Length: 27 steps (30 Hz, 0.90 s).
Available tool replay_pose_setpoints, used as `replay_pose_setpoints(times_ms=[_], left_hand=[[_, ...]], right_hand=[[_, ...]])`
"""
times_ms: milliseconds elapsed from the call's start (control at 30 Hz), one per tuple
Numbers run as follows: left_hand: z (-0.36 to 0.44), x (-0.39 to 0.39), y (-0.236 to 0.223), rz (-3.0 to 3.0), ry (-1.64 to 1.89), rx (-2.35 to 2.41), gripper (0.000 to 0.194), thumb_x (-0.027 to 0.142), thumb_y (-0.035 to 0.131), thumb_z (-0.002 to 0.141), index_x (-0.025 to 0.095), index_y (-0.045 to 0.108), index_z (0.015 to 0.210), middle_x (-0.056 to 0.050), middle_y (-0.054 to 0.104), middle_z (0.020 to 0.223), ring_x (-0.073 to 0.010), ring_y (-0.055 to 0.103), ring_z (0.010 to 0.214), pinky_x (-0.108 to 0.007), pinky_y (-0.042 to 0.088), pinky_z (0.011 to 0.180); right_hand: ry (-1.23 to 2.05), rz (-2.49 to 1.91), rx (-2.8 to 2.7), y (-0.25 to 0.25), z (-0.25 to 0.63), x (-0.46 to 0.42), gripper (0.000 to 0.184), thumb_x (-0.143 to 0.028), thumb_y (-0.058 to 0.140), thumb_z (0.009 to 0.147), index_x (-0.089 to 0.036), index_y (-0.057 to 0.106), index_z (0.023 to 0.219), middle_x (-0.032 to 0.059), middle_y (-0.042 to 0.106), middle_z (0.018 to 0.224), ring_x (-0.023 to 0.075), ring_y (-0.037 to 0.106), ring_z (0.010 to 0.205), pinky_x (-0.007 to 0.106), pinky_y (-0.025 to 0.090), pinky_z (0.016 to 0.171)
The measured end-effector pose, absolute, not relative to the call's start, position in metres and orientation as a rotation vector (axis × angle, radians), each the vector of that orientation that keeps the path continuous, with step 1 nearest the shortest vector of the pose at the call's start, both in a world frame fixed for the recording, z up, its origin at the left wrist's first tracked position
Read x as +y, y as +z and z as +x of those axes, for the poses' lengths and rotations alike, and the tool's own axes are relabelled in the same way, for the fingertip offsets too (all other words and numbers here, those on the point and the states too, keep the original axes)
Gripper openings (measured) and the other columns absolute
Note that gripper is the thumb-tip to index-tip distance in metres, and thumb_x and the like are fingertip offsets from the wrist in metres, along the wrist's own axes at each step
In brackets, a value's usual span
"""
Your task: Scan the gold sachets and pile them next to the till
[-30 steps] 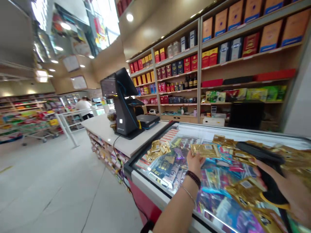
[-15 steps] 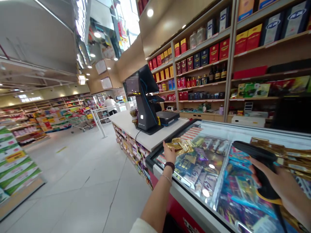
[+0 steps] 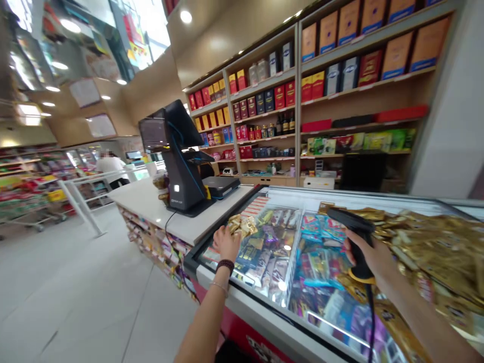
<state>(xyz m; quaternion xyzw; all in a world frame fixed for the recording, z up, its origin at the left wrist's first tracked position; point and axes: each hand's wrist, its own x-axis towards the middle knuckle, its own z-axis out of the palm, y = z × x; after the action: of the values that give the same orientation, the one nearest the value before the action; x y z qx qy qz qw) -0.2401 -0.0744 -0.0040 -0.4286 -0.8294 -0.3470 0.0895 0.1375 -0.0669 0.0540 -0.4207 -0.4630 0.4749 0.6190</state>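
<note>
My left hand (image 3: 226,242) rests on a small pile of gold packets (image 3: 244,225) at the left end of the glass-topped freezer (image 3: 264,307); its fingers curl over the packets. A dark bead bracelet and a thin bangle sit on that wrist. My right hand (image 3: 372,254) grips a black handheld barcode scanner (image 3: 350,222) with a yellow ring at its base and a cable hanging down. The scanner's head points left over the glass. A large heap of gold packets (image 3: 434,252) lies on the freezer lid at the right.
A black checkout terminal (image 3: 177,156) stands on the white counter (image 3: 151,201) left of the freezer. Shelves of boxed goods and bottles (image 3: 287,96) fill the back wall. A person in white (image 3: 109,166) stands far off by white railings; open floor lies to the left.
My left hand carried a gold packet from the freezer's middle to the small pile at the left end and now rests there. The scanner stays in my right hand.
</note>
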Motion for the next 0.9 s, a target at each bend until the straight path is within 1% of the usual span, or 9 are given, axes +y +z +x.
replay_pose_setpoints(times_ms=[167, 267, 367, 467, 567, 633, 700, 800, 900], left_hand=[[-0.172, -0.046, 0.004, -1.902, -1.181, -2.037, 0.036, 0.032, 0.057, 0.093, 0.02, 0.07, 0.124, -0.015, 0.068, 0.13, -0.033, 0.058, 0.126, -0.052, 0.041, 0.112], [-0.102, -0.036, 0.011, -2.302, -1.205, -1.845, 0.034, 0.033, 0.059, 0.092, 0.02, 0.071, 0.121, -0.013, 0.071, 0.124, -0.0307, 0.063, 0.12, -0.049, 0.044, 0.11], [-0.031, -0.04, 0.015, -2.612, -1.12, -1.764, 0.044, 0.045, 0.067, 0.088, 0.02, 0.07, 0.124, -0.013, 0.071, 0.128, -0.0316, 0.063, 0.122, -0.047, 0.043, 0.112], [0.022, -0.048, 0.016, -2.755, -0.921, -1.806, 0.062, 0.055, 0.081, 0.071, 0.02, 0.071, 0.121, -0.016, 0.069, 0.128, -0.0374, 0.06, 0.124, -0.048, 0.045, 0.109], [0.055, -0.05, 0.017, -2.699, -0.808, -1.946, 0.062, 0.056, 0.086, 0.064, 0.017, 0.073, 0.11, -0.02, 0.067, 0.127, -0.0425, 0.056, 0.126, -0.05, 0.046, 0.105], [0.068, -0.048, 0.018, -2.657, -0.833, -2.033, 0.055, 0.052, 0.086, 0.069, 0.017, 0.071, 0.11, -0.02, 0.069, 0.124, -0.0406, 0.059, 0.124, -0.046, 0.047, 0.102], [0.077, -0.045, 0.018, -2.637, -0.934, -2.099, 0.052, 0.044, 0.083, 0.076, 0.019, 0.067, 0.119, -0.017, 0.072, 0.118, -0.0362, 0.065, 0.118, -0.042, 0.05, 0.097], [0.08, -0.041, 0.015, -2.622, -1.167, -2.1, 0.052, 0.033, 0.079, 0.082, 0.024, 0.062, 0.131, -0.014, 0.075, 0.116, -0.0327, 0.069, 0.115, -0.039, 0.051, 0.094], [0.071, -0.034, 0.008, -2.741, -1.462, -1.971, 0.052, 0.02, 0.074, 0.084, 0.023, 0.059, 0.134, -0.013, 0.074, 0.119, -0.0295, 0.069, 0.114, -0.038, 0.051, 0.095]], right_hand=[[1.038, -0.949, -0.953, 0.068, 0.2, -0.082, 0.045, -0.054, 0.091, 0.062, -0.02, 0.067, 0.079, -0.002, 0.06, 0.059, 0.0098, 0.049, 0.042, 0.022, 0.039, 0.036], [0.981, -0.978, -0.873, 0.068, 0.242, -0.093, 0.046, -0.053, 0.092, 0.059, -0.021, 0.066, 0.079, -0.0029, 0.059, 0.059, 0.0094, 0.049, 0.041, 0.021, 0.039, 0.034], [0.911, -0.982, -0.831, 0.062, 0.274, -0.104, 0.048, -0.054, 0.092, 0.058, -0.021, 0.065, 0.08, -0.004, 0.058, 0.057, 0.0087, 0.049, 0.04, 0.02, 0.037, 0.034], [0.883, -0.979, -0.801, 0.051, 0.289, -0.111, 0.052, -0.055, 0.093, 0.057, -0.02, 0.067, 0.084, -0.0045, 0.058, 0.057, 0.0088, 0.05, 0.041, 0.02, 0.037, 0.034], [0.878, -1.001, -0.802, 0.04, 0.292, -0.112, 0.054, -0.057, 0.091, 0.059, -0.019, 0.068, 0.089, -0.0052, 0.059, 0.057, 0.0087, 0.05, 0.041, 0.02, 0.037, 0.035], [0.876, -1.015, -0.804, 0.034, 0.291, -0.11, 0.053, -0.058, 0.09, 0.06, -0.02, 0.067, 0.087, -0.0054, 0.059, 0.057, 0.0087, 0.049, 0.04, 0.02, 0.036, 0.035], [0.873, -1.024, -0.802, 0.032, 0.29, -0.107, 0.051, -0.058, 0.089, 0.061, -0.02, 0.066, 0.085, -0.005, 0.059, 0.057, 0.0091, 0.049, 0.04, 0.02, 0.035, 0.036], [0.869, -1.036, -0.8, 0.033, 0.291, -0.108, 0.048, -0.057, 0.088, 0.062, -0.02, 0.065, 0.083, -0.0047, 0.059, 0.056, 0.0098, 0.05, 0.041, 0.021, 0.036, 0.036], [0.876, -1.055, -0.805, 0.033, 0.291, -0.112, 0.045, -0.056, 0.087, 0.064, -0.021, 0.064, 0.082, -0.0044, 0.059, 0.057, 0.0099, 0.05, 0.042, 0.022, 0.037, 0.037]])
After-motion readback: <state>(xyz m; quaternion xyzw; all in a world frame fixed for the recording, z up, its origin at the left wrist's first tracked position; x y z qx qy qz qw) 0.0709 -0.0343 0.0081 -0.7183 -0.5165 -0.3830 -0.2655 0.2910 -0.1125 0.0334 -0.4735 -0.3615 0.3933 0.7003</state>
